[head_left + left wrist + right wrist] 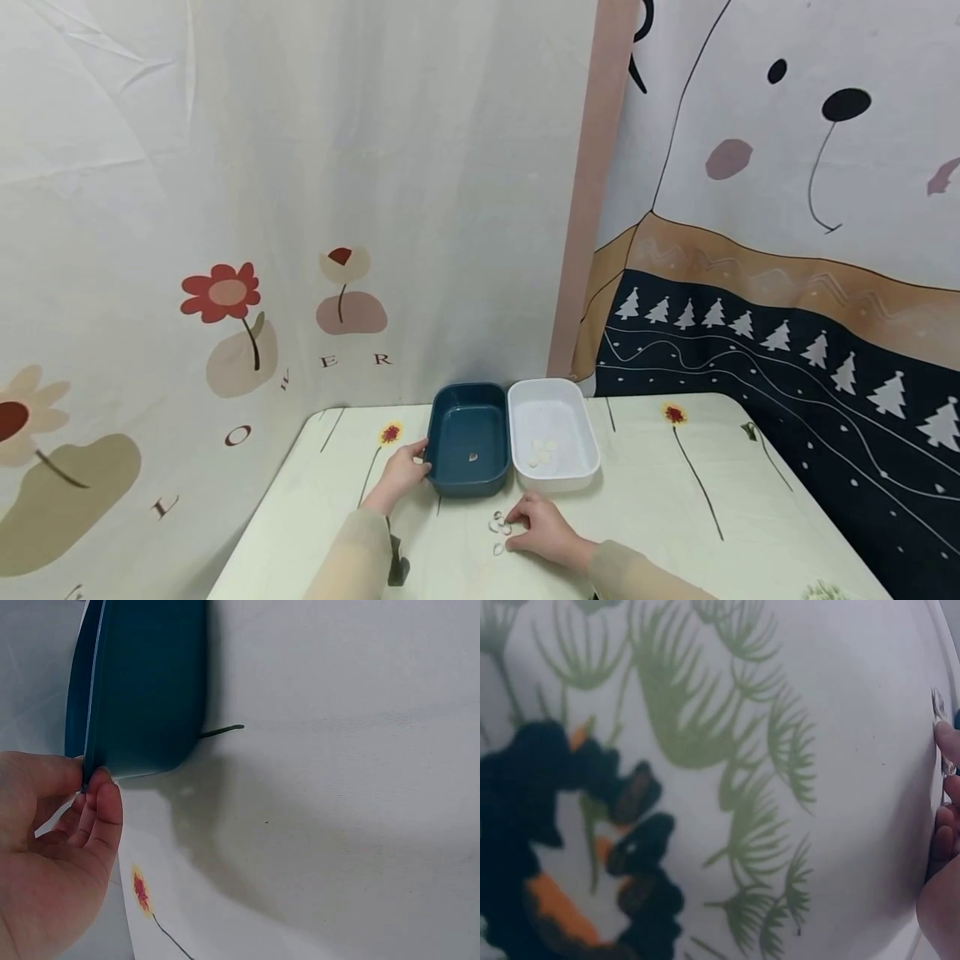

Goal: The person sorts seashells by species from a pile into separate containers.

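Note:
In the head view, my left hand [403, 473] is at the left side of a dark teal dish [435, 467]. Its thumb and fingers pinch the rim of that dish [150, 682], as the left wrist view shows. One small tan piece [472, 457] lies inside. My right hand [551, 533] is low over the table, thumb and forefinger spread apart beside several small ring-like pieces [498, 549]. Shiny bits [940, 705] show at its fingertips in the right wrist view. A white dish [588, 454] beside the teal one holds several small pale pieces [543, 446].
Both dishes stand side by side toward the back of the table [645, 517], which has a pale flower-printed cover. Printed curtains [465, 208] hang behind it, and a dark tree-patterned cloth [750, 367] runs along the right side.

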Demonstrator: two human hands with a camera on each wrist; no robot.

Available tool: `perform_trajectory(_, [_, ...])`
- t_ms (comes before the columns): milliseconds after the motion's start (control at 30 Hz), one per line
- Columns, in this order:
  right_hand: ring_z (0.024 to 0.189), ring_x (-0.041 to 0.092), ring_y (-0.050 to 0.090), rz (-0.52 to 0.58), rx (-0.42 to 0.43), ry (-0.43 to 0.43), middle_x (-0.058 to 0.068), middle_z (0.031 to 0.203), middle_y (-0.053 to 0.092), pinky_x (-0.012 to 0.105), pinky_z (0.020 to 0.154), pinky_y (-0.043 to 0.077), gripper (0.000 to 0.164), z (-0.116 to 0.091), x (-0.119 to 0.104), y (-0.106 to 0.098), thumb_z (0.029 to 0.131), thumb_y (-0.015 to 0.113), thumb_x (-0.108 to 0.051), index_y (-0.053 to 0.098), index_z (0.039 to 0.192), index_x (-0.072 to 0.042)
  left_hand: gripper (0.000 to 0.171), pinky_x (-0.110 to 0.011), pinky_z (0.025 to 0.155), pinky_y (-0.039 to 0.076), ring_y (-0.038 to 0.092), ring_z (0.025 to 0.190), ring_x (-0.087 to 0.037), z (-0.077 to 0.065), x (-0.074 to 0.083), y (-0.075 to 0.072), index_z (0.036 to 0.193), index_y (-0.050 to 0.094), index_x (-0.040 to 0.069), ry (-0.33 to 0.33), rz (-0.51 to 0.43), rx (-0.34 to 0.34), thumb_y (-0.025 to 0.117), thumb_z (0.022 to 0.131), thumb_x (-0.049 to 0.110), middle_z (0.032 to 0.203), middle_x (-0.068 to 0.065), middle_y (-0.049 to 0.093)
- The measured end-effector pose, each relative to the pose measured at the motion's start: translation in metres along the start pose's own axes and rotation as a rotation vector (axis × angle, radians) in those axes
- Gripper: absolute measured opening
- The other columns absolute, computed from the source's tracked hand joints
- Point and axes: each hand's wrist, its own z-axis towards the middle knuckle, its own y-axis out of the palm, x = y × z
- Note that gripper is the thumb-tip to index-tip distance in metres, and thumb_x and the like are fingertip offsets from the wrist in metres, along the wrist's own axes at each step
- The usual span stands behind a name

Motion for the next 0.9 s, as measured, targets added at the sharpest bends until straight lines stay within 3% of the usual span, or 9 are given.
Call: perform_trajectory(900, [0.069,0.003,0.043,-0.039,0.032,-0.005,-0.012,0.081,0.047,0.021,0.063,0.040,0.015,0.0016,0.0008,0.0038,0.072,0.083,-0.016,0.072,0.083,-0.016,0.054,-0.029,0.062,0.048,0.056,0.068,-0.015,0.0015,-0.0027,0.0015,0.140,0.045,-0.008,-0.004,-0.029,0.008,0.059,0.088,-0.003,0.116,-0.024,0.057])
